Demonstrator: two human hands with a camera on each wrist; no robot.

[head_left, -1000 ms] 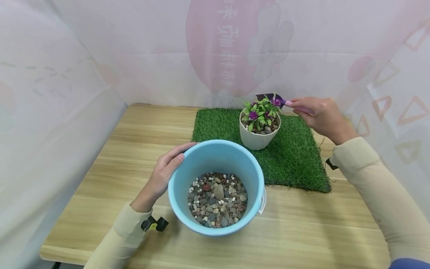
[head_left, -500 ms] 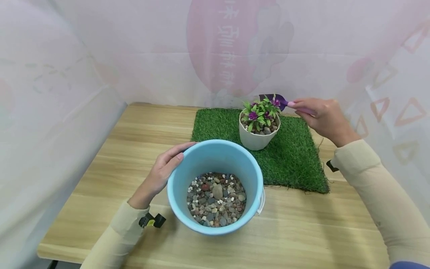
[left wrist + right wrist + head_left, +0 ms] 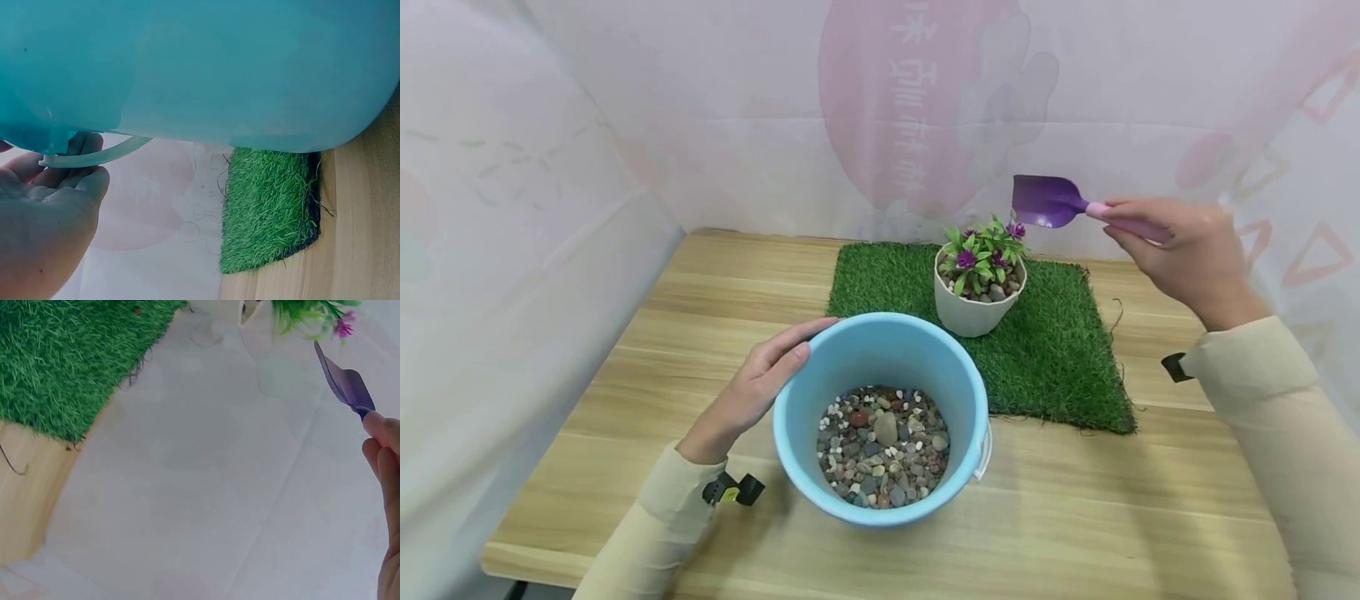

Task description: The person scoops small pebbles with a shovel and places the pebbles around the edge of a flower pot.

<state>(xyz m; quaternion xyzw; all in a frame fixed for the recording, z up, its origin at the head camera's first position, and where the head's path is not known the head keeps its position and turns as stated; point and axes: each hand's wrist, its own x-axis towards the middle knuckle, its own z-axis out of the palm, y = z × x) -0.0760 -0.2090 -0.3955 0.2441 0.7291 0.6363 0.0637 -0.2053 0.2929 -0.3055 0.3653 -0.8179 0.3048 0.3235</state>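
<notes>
A light blue bucket (image 3: pixel 805 475) with pebbles (image 3: pixel 886 446) inside stands on the table. My left hand (image 3: pixel 745 400) holds its left side at the rim, thumb at the edge and fingers along the outer wall; in the left wrist view they are beside the white bucket handle (image 3: pixel 100 156). My right hand (image 3: pixel 1187 250) grips the pink handle of a purple garden trowel (image 3: pixel 1047 201), raised behind and to the right of a potted plant. No stones show on its blade. The white flowerpot (image 3: pixel 973 317) holds pebbles around a plant (image 3: pixel 981 254) with purple flowers.
Under the pot lies a green artificial grass mat (image 3: pixel 1060 358) on the wooden table (image 3: pixel 1150 517). Pale printed cloth walls (image 3: pixel 737 150) enclose the table at the back and both sides. The mat's edges have loose threads.
My right hand has moved right and upward, bringing the trowel out from behind the plant, its blade now fully visible. The left hand and the bucket stay put.
</notes>
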